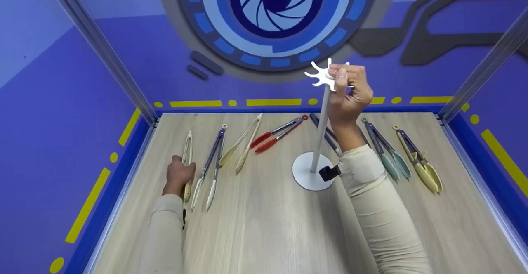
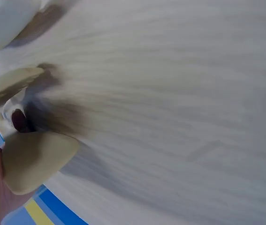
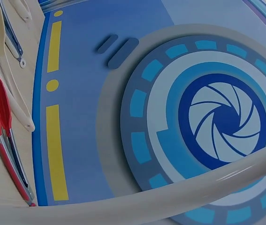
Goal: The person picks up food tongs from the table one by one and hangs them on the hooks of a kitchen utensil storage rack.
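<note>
At the far left of the table my left hand (image 1: 179, 175) grips a pair of cream tongs (image 1: 188, 148), fingers on one side and thumb on the other. Their two cream tips (image 2: 39, 159) stand apart close over the wood in the left wrist view. My right hand (image 1: 350, 87) pinches the top of a white stand (image 1: 322, 127) beside its star-shaped ring of hooks (image 1: 319, 75). The round base (image 1: 305, 175) is on the table. In the right wrist view the stand's pole (image 3: 170, 197) crosses the lower part, and the hand is mostly out of sight.
Right of the left hand lie white-tipped tongs (image 1: 212, 171), another cream pair (image 1: 243, 146) and red tongs (image 1: 278, 135). Dark-handled tongs (image 1: 330, 138) are partly behind the pole. Teal tongs (image 1: 390, 150) and yellow tongs (image 1: 420, 162) lie right of the right forearm. Blue panels (image 1: 95, 80) enclose the table.
</note>
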{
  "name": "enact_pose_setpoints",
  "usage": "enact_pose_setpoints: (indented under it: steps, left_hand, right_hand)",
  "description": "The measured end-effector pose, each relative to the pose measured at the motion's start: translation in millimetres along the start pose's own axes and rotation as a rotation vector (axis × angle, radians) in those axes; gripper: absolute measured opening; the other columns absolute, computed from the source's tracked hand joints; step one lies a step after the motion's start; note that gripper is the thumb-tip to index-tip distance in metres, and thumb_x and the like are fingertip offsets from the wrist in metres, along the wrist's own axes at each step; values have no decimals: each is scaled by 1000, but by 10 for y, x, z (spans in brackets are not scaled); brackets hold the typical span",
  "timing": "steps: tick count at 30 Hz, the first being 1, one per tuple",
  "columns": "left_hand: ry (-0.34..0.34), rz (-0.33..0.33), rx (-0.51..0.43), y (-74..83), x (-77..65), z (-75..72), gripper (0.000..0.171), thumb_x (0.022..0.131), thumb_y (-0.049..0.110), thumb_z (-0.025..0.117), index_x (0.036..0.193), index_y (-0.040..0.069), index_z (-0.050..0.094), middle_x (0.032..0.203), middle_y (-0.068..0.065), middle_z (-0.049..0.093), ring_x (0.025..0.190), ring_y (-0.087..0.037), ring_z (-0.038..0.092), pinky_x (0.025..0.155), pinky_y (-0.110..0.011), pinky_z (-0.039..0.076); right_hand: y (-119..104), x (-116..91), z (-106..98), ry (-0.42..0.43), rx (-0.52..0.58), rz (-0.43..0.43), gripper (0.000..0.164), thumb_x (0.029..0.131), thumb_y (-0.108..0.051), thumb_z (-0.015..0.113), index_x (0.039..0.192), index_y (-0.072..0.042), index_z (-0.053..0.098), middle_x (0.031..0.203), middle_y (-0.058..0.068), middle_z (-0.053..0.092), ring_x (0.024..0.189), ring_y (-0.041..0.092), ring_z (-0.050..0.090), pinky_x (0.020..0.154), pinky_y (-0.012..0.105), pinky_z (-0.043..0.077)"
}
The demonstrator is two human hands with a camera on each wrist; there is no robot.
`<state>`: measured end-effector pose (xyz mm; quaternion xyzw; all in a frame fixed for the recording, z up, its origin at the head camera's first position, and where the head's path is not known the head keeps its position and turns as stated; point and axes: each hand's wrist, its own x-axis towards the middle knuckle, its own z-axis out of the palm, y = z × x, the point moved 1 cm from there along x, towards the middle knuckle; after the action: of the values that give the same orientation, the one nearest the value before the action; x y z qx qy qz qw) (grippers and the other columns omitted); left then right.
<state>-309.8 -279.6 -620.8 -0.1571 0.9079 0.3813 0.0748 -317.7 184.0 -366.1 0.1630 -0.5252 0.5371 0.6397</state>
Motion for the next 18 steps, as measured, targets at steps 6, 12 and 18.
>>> enact_pose_setpoints:
  steps: [6,12,18]
  left_hand:
    - [-25,-3,17,8,33,3,72,105,32,54,157,-11,28,149,-44,48,138,-59,52,115,-66,45]
    - [-26,1,32,-34,56,-18,73,105,31,53,156,-14,28,150,-46,46,140,-61,49,117,-66,44]
    - [-24,15,56,-24,39,-2,73,105,32,52,155,-17,29,150,-47,45,139,-62,49,116,-66,45]
  right_hand:
    - [10,9,-18,8,-6,-6,26,91,-4,56,73,6,72,76,27,70,85,12,73,84,25,57]
    - [3,-3,3,4,-7,-1,26,91,-4,56,73,6,72,76,27,71,85,12,72,85,26,57]
    - [-20,2,4,6,-7,0,27,92,-4,56,72,6,72,76,27,70,84,14,72,84,26,57]
